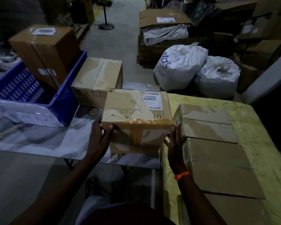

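The marbled table [39, 140] is taking up the left of the view, and a big yellow-wrapped block [258, 127] is standing against its right edge with flat cartons [208, 125] lying on top. A blue crate [16, 85] is sitting on the table's far left, and two white sacks [180, 65] are lying on the floor beyond.

The taped carton [136, 114] is sitting at the table's near right corner, just beside the yellow block, between the person's two hands; whether its base is resting on the table or hanging just off it cannot be told. The left hand [101, 135] is gripping its left near edge, thumb on the front face and fingers going round the side. The right hand [173, 143] is clasping the right near edge, thumb lying up along the corner.

The carton is looking stiff and square, probably of middling weight, since it is asking for both hands. Glossy brown tape is running over the near face (likely slick under a thumb), so bare cardboard at the side walls is looking like the better hold, low and opposite, palms pressing inward. The top is showing torn paper patches and a shipping label [152, 99], so fingers are better kept off it.
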Demonstrator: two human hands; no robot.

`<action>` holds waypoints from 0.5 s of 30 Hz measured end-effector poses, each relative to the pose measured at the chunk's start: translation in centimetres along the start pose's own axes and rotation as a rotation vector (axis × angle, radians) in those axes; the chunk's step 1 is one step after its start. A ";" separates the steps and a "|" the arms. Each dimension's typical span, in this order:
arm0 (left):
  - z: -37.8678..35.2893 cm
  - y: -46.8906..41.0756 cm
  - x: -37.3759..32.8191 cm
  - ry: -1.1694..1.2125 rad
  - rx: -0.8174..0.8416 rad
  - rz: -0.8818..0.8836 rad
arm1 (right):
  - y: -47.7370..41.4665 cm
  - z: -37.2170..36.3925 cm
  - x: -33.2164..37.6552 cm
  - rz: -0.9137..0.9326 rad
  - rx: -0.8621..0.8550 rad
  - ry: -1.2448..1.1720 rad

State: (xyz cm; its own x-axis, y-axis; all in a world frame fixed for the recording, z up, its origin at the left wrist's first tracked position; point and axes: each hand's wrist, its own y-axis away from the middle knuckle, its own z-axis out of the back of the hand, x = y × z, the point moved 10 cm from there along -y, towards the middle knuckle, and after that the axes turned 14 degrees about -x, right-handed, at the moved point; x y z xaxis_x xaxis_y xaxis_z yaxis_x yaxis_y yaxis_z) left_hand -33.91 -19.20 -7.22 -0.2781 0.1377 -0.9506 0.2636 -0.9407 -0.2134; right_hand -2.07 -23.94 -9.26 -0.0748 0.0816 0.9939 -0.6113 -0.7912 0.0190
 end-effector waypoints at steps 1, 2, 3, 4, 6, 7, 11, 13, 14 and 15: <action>0.0 -0.2 -1.1 -0.014 0.024 -0.079 | 0.2 0.1 0.9 0.025 0.006 -0.005; -0.1 -0.4 -2.2 -0.044 0.043 -0.151 | 0.3 0.2 2.0 0.067 0.007 -0.004; -0.1 -0.7 -3.2 -0.098 0.053 -0.216 | 0.4 0.3 3.3 0.121 0.003 0.012; -0.2 -1.0 -4.1 -0.166 0.053 -0.276 | 0.3 0.2 4.7 0.175 -0.004 0.033; -0.6 -1.3 -6.0 -0.263 0.068 -0.382 | 0.1 -0.2 7.3 0.313 -0.006 0.089; -0.9 -1.2 -6.7 -0.294 0.082 -0.444 | 0.1 -0.6 8.6 0.405 -0.004 0.139; -2.3 -0.5 -9.0 -0.528 0.111 -0.700 | 0.5 -3.8 11.9 0.830 0.057 0.524; -3.8 -0.2 -10.1 -0.610 0.167 -0.773 | 0.9 -6.3 12.4 0.949 0.162 0.683; -4.7 -0.2 -10.3 -0.633 0.211 -0.785 | 1.3 -7.5 12.4 0.973 0.230 0.733; -5.5 -0.3 -10.5 -0.641 0.257 -0.776 | 1.6 -8.3 12.2 0.984 0.287 0.758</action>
State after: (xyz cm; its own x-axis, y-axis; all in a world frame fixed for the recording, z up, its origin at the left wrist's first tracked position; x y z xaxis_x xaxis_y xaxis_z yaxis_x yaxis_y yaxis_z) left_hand -25.99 -18.67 1.55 -0.7460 0.6139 -0.2581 -0.3816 -0.7117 -0.5897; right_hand -10.54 -19.17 2.01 -0.8851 -0.3620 0.2926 0.1423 -0.8089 -0.5704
